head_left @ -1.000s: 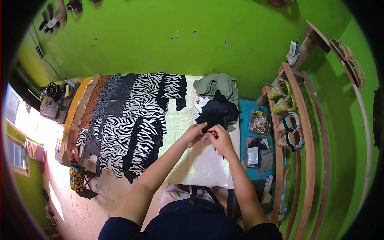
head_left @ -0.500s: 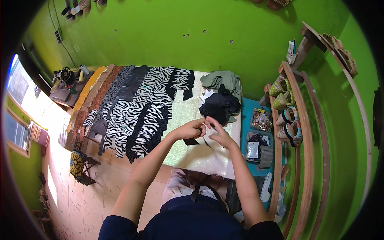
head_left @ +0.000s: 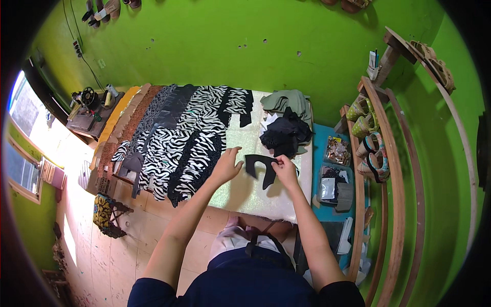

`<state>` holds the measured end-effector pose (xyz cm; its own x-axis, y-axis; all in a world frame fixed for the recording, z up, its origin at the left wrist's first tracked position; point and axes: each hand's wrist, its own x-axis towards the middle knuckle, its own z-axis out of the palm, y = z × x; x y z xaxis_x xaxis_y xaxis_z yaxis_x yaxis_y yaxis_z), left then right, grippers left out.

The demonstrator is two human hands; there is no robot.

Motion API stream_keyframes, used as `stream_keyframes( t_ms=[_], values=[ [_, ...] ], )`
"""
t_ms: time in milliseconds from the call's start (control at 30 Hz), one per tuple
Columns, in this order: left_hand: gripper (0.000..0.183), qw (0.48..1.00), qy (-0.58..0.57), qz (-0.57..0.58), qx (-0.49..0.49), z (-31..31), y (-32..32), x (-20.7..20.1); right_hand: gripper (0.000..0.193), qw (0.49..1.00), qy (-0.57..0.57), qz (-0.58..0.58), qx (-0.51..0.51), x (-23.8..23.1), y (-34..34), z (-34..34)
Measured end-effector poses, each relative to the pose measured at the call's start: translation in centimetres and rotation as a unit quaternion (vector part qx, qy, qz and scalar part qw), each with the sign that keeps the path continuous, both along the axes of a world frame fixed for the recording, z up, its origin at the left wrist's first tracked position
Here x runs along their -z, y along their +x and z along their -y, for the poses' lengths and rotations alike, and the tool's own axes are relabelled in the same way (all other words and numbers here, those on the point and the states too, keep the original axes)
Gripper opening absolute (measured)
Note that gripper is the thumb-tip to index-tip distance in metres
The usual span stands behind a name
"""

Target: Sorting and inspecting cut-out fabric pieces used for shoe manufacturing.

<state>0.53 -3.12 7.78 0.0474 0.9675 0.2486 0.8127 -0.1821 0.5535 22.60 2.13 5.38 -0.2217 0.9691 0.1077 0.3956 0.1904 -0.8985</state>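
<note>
My right hand pinches the edge of a black U-shaped cut piece, held above the pale shiny table. Beside it on the left, my left hand has its fingers apart and holds nothing. Rows of zebra-striped cut pieces overlap along the table to the left of my left hand. Beyond my right hand sits a crumpled heap of black pieces, with a stack of grey-green pieces behind it.
A sewing machine stands at the far left, near a stool with a patterned seat. Clear boxes of small items lie on a blue surface at right. A wooden rack there holds sandals.
My hands have moved apart, the left one opening away to the left. The black U-shaped piece now shows in my right hand, raised above the table.
</note>
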Motion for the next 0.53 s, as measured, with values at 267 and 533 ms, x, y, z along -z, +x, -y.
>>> stream_keyframes(
  t_ms=[267,533],
  values=[
    [0.032,0.888,-0.283,0.363,0.019,-1.5,2.3,-1.2,0.020,0.965,0.115,0.044,-0.232,-2.8,-4.4,2.7],
    [0.024,0.921,-0.265,0.063,0.279,-2.3,-2.2,-2.9,0.064,0.976,0.056,0.026,-0.207,-2.1,-5.1,1.9]
  ],
)
